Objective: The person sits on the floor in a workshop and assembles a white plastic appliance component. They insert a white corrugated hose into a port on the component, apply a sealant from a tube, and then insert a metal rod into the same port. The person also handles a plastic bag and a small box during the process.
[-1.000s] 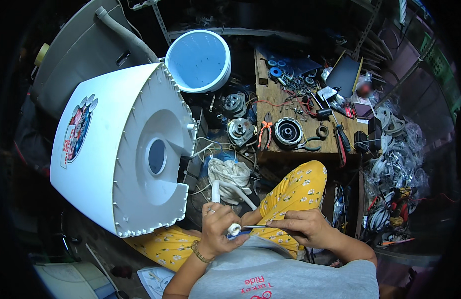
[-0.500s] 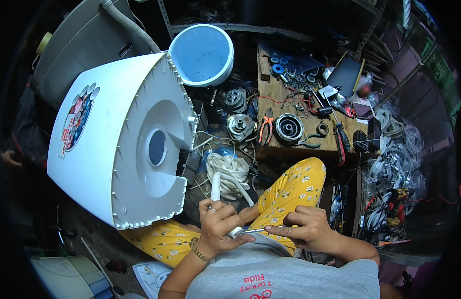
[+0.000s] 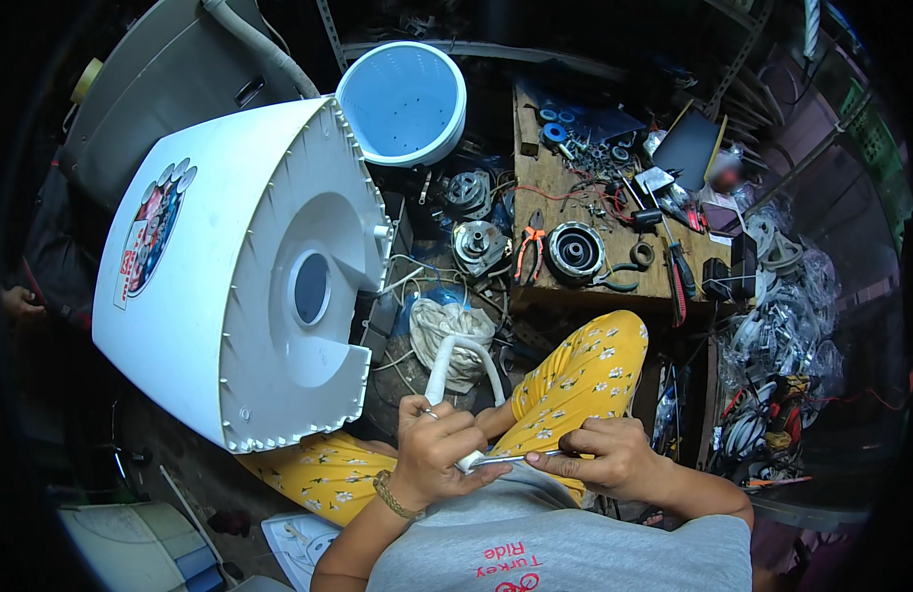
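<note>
My left hand [image 3: 439, 446] is closed around a white hose [image 3: 443, 373] near one end. The hose rises from my fist, bends over and comes down by my knee. In my right hand [image 3: 614, 456] is a thin metal rod-like tool [image 3: 504, 458], gripped with the index finger stretched along it. The tool's far tip meets the hose end beside my left thumb; I cannot tell whether it goes inside. Its handle is hidden in my palm. Beyond my hands, a crumpled pale cloth [image 3: 451, 331] lies on the floor.
A big white plastic housing [image 3: 195, 286] stands at left, a blue perforated tub [image 3: 402, 104] behind it. On the low wooden bench [image 3: 545, 187] are orange-handled pliers [image 3: 530, 247], a round black part [image 3: 575, 254], screwdrivers and small hardware. Motors [image 3: 479, 245] sit beside it. Bagged parts [image 3: 782, 306] pile up at right.
The hose's upper bend has tilted to the right and stands more arched. Both hands stay almost in place, with the tool still at the hose end.
</note>
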The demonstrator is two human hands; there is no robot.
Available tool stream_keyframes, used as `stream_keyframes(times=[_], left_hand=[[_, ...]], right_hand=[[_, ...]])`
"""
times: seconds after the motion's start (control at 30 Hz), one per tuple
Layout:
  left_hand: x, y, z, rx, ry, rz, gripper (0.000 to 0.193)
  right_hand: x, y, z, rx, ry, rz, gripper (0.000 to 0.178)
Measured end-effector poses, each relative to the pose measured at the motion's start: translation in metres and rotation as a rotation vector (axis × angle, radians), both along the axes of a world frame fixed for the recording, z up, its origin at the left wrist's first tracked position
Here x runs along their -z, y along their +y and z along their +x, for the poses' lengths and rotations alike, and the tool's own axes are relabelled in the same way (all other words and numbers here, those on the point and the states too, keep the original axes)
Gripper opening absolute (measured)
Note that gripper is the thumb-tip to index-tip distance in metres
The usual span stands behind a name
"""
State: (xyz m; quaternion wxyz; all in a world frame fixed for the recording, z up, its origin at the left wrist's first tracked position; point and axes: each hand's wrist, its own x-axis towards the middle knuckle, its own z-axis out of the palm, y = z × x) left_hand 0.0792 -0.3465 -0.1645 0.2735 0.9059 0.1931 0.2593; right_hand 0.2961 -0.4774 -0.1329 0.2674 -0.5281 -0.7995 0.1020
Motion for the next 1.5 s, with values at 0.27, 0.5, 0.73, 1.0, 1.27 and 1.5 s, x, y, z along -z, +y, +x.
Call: stream_keyframes(times=[0.27,0.5,0.73,1.0,1.27,1.5], left_hand=[[0.023,0.004,-0.002,0.120,-0.313,-0.681,0.035],[0.023,-0.002,-0.006,0.074,-0.304,-1.089,0.034],[0.019,-0.006,0.000,0.099,-0.346,-1.237,0.038],[0.010,-0.012,0.004,0.139,-0.399,-1.545,0.035],[0.009,-0.012,0.007,0.092,-0.308,-1.456,0.027],[0.012,-0.011,0.002,0.173,-0.294,-1.523,0.029]], right_hand=[[-0.001,0.004,0.001,0.171,0.500,-0.347,0.055],[0.002,0.009,-0.006,0.139,0.656,-0.460,0.039],[0.000,0.016,-0.006,0.209,0.725,-0.463,0.024],[0.028,0.056,-0.037,0.176,0.865,-0.283,0.015],[0.046,0.061,-0.044,0.167,1.523,-0.716,0.017],[0.046,0.066,-0.017,0.347,1.627,-0.800,0.021]])
